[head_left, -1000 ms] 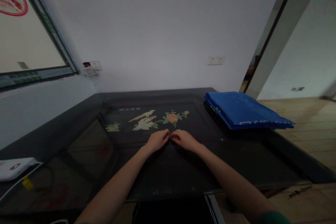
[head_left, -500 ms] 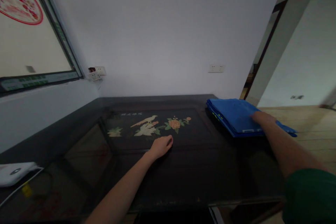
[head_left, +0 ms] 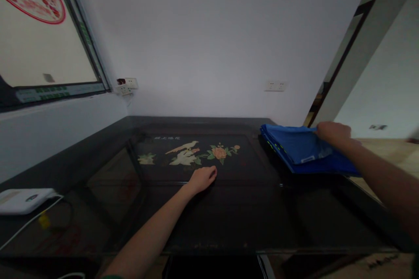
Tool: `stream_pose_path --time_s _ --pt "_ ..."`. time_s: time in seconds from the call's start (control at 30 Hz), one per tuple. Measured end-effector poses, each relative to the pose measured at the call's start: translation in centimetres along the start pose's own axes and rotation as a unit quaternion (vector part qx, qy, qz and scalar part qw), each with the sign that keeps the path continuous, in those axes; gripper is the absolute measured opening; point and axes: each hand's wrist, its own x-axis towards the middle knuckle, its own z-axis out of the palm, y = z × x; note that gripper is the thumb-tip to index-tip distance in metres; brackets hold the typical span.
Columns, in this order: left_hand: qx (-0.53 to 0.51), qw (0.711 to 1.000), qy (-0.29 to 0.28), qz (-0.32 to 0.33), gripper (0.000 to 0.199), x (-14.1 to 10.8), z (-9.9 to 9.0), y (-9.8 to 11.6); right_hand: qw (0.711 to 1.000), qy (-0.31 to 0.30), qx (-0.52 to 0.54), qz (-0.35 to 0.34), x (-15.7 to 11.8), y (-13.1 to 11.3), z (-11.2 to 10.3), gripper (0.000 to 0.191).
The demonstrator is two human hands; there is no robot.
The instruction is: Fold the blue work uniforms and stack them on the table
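Note:
A folded stack of blue fabric lies at the right end of the dark glossy table. The fingers of my right hand are closed on the upper layer's far right edge, which is raised a little, with a white label near its front. My left hand rests curled on the table, just in front of the inlaid birds and flowers; its fingers are closed, and nothing shows in them.
On the left, a white device with a white cable lies on the table. Wall sockets are on the wall behind. A window with a red round decoration is at the upper left.
My right hand has moved from the top of the blue stack to its far edge and lifted the upper layer there. My left hand has stayed in place. The view has shifted slightly.

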Motion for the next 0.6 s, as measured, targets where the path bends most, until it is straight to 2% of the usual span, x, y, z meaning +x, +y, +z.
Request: stream_pose_path --time_s 0.07,0.13,0.2,0.23,0.3,0.33,0.37,0.43,0.47,0.53,0.6 --pt "-0.046 0.999 -0.001 0.008 0.019 -0.2 -0.2 0.8 0.998 -0.023 -0.023 -0.051 -0.1 -2.2 -4.0 0.031" --pt "-0.103 0.994 -0.006 0.036 0.019 -0.5 -0.7 2.5 0.996 0.012 -0.024 -0.088 -0.5 -4.8 -8.8 0.038" --pt "-0.160 0.983 0.000 0.088 0.019 -0.7 -1.6 5.1 0.990 0.068 0.009 -0.119 -1.3 -7.5 -13.8 0.047" --pt "-0.191 0.975 0.015 0.115 0.019 -0.6 -2.1 6.6 0.985 0.100 0.029 -0.135 -1.8 -8.7 -16.1 0.058" --pt "-0.266 0.949 0.082 0.148 0.027 -0.2 -3.3 9.6 0.970 0.165 0.074 -0.163 -2.9 -10.8 -20.3 0.076" --pt "-0.304 0.932 0.125 0.152 0.037 0.2 -3.9 10.9 0.962 0.183 0.099 -0.177 -3.6 -11.7 -21.9 0.076" --pt "-0.338 0.914 0.166 0.150 0.048 0.6 -4.3 12.0 0.953 0.193 0.129 -0.195 -4.2 -12.5 -23.2 0.067" --pt "-0.374 0.887 0.233 0.134 0.063 1.4 -5.0 13.3 0.936 0.197 0.178 -0.230 -5.4 -13.9 -24.6 0.047" --pt "-0.374 0.884 0.253 0.125 0.063 1.6 -5.3 13.4 0.929 0.196 0.198 -0.245 -5.9 -14.4 -24.8 0.039" --pt "-0.344 0.895 0.264 0.105 0.050 1.3 -5.7 12.6 0.913 0.193 0.232 -0.274 -6.5 -14.9 -24.3 0.036" --pt "-0.300 0.914 0.256 0.094 0.032 0.1 -6.5 10.9 0.899 0.183 0.261 -0.300 -6.5 -15.0 -23.1 0.036"
